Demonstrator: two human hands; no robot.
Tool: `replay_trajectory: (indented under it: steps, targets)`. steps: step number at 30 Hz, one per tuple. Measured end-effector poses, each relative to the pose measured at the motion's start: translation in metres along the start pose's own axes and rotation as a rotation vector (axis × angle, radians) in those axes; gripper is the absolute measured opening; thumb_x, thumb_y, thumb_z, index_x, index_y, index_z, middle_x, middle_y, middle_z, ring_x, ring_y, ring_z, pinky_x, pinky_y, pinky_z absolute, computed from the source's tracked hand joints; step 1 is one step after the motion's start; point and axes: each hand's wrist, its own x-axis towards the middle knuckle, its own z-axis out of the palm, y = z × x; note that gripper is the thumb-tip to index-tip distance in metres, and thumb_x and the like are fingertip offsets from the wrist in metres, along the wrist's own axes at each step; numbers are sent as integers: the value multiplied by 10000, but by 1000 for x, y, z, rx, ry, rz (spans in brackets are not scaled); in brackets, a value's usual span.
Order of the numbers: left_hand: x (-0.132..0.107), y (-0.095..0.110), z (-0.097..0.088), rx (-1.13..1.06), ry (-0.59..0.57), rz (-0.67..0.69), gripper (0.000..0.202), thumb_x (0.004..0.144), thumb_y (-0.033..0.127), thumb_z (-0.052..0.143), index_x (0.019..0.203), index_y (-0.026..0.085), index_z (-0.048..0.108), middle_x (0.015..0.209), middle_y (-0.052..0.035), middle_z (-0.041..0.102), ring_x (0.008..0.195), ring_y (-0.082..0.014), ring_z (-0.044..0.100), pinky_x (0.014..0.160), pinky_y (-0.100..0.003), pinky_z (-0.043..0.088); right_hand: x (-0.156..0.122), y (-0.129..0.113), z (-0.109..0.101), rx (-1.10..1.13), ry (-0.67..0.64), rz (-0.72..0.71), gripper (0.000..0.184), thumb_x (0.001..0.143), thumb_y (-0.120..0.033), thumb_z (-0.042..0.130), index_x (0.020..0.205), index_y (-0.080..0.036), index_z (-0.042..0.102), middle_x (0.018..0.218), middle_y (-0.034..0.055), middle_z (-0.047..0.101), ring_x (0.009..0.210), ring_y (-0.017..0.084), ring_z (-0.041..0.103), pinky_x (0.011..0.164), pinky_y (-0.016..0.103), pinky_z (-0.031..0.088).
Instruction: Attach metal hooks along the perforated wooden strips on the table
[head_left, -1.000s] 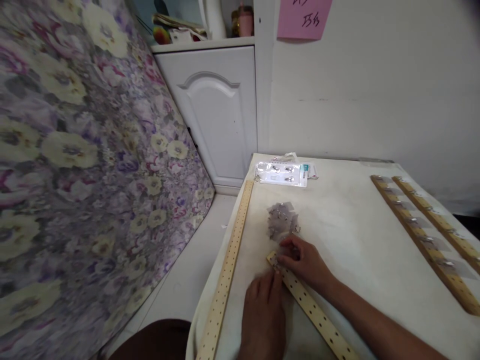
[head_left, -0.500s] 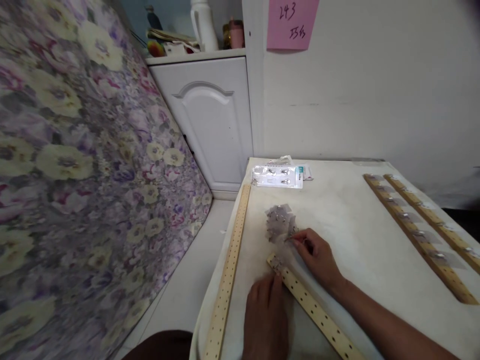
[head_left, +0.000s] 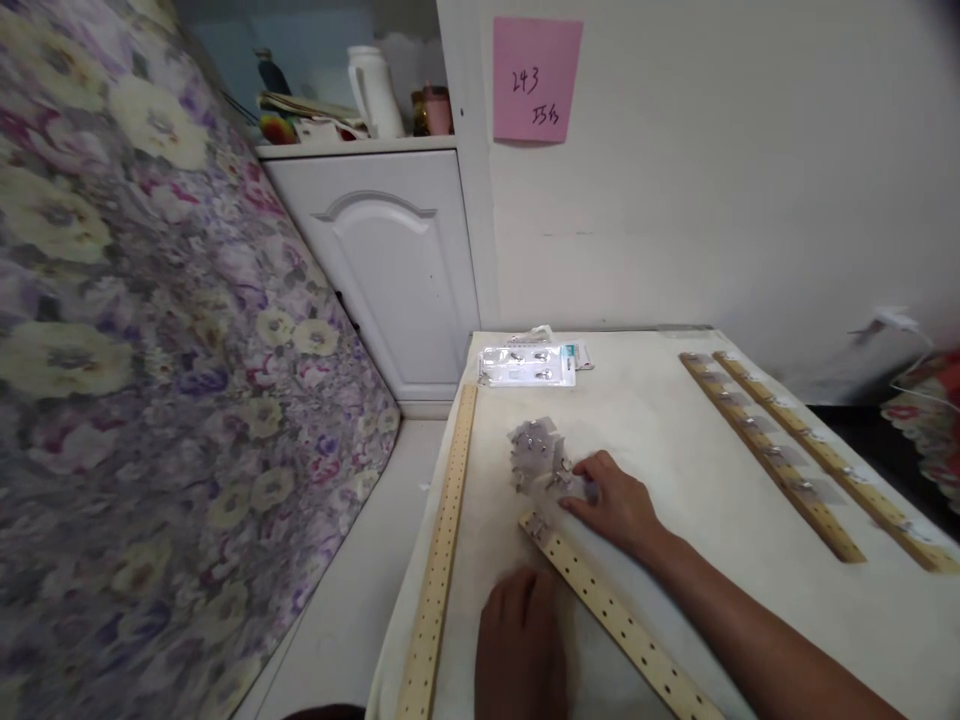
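My right hand [head_left: 616,508] is beside a pile of thin clear plastic pieces with small metal hooks [head_left: 534,448]. Its thumb and index finger are apart, with nothing visible between them, and the index fingertip is close to the pile's right edge. Below the pile, a pale wooden strip with drilled holes [head_left: 622,625] lies slanted, with a small metal fitting [head_left: 536,527] at its far end. My left hand [head_left: 519,645] is left of this strip, slightly blurred, its fingers loosely bent and nothing visible in them. Its thumb is hidden.
A longer holed wooden strip [head_left: 442,545] runs along the table's left edge. Two strips carrying clear hook pieces, a nearer one [head_left: 776,460] and an outer one [head_left: 832,460], lie at right. Blister packs [head_left: 525,366] lie at the back, and a floral curtain [head_left: 172,400] hangs at left.
My right thumb and index finger, pinched at the pile's edge before, have parted. My left hand has drawn back from the strip's far end. The whole view has shifted slightly.
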Motion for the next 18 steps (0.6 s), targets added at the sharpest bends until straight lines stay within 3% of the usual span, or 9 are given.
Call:
replay_trajectory:
  steps: [10,14,18]
  targets:
    - [6,4,-3,21,3,4,417,778,97,423,1156,184,577,1080,-100,612,991,-245,551,838,-425,494,0,2,-2,-20,7,114,205,682,-299,663,814,-212,533,868,3,554,644,128,506,574,256,310]
    - [6,6,-6,3,-17,-5,413,773,77,411,1135,173,586,1077,-106,608,994,-245,546,839,-422,486,1,13,-2,219,17,187,143,666,-226,626,765,-222,522,669,-38,562,601,135,501,572,253,330]
    - [8,9,-12,-9,-7,19,401,770,83,414,1120,169,590,1068,-106,611,967,-237,557,818,-408,497,0,29,-6,439,-10,206,143,678,-242,574,816,-206,560,615,-48,547,585,136,510,563,248,378]
